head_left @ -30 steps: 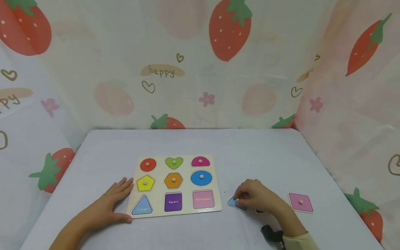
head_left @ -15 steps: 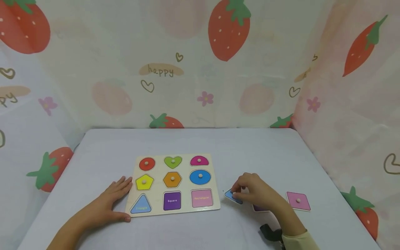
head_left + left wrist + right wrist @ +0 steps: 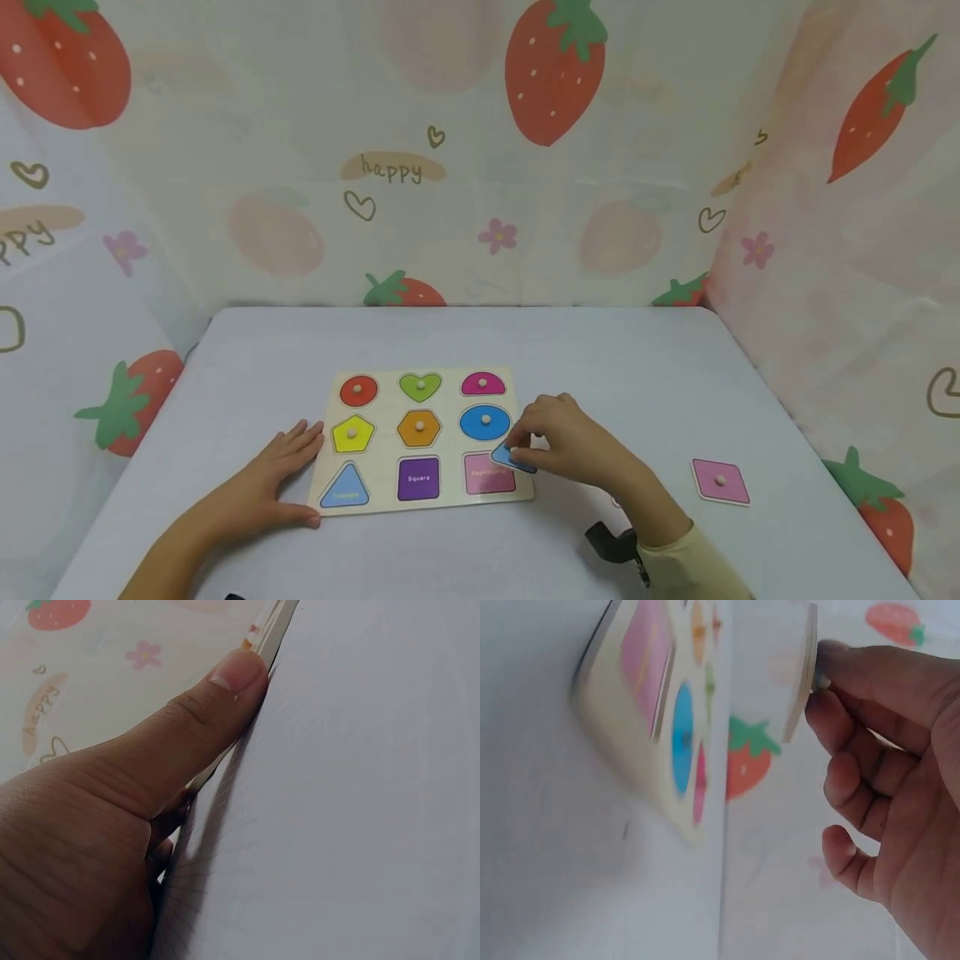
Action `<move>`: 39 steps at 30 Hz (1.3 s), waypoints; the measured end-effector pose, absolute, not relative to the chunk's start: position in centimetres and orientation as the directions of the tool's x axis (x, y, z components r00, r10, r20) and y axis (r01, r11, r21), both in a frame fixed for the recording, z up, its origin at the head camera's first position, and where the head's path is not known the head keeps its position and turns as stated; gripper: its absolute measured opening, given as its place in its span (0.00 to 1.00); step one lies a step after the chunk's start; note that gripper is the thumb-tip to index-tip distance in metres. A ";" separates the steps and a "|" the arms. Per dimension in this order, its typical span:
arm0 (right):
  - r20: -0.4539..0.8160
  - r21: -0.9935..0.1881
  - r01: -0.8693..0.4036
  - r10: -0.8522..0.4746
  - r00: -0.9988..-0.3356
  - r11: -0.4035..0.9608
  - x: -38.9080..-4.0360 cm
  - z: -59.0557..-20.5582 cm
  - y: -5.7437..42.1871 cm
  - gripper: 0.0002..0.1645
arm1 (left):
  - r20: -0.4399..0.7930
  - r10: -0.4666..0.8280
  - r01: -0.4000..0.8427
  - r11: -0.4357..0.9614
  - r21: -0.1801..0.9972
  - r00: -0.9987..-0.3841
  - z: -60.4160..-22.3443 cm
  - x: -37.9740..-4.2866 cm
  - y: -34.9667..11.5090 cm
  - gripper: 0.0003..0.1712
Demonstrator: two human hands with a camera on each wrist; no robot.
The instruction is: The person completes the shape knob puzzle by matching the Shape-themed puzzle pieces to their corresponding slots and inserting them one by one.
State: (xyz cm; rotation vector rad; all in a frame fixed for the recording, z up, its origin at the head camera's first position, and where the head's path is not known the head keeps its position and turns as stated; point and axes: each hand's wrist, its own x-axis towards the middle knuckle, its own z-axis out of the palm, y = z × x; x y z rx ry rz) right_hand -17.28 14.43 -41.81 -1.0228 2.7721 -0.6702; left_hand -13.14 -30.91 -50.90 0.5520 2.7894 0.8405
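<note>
Blue triangle puzzle piece (image 3: 506, 459) looks thin, light and stiff, its flat faces likely slick; the small knob (image 3: 513, 451) seems the surest hold. The right hand (image 3: 570, 442) pinches that knob between thumb and fingertips, the piece raised above the knob puzzle board (image 3: 381, 492) at about four o'clock from its centre. Fingers extended, the left hand (image 3: 270, 483) touches the eight-to-nine-o'clock edge. Against the earlier frame, the piece now overlaps the board rather than lying outside its right side.
</note>
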 end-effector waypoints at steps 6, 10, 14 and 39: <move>0.026 -0.415 -0.612 -0.663 -0.748 0.674 -17.4 -41.3 10.0 0.06 | -0.081 0.383 0.274 0.778 0.565 -0.920 -50.9 -13.2 -30.9 0.70; 0.036 -0.424 -0.627 -0.680 -0.733 0.653 -17.4 -41.4 7.4 0.05 | -0.077 0.383 0.277 0.778 0.564 -0.920 -50.8 -13.2 -30.8 0.71; 0.065 -0.414 -0.647 -0.688 -0.723 0.641 -17.3 -41.6 5.1 0.04 | -0.080 0.385 0.276 0.778 0.565 -0.920 -50.6 -13.2 -30.7 0.71; 0.017 -0.362 -0.666 -0.710 -0.704 0.652 -16.3 -44.8 -5.9 0.04 | -0.034 0.421 0.329 0.754 0.569 -0.907 -50.5 -13.1 -30.9 0.70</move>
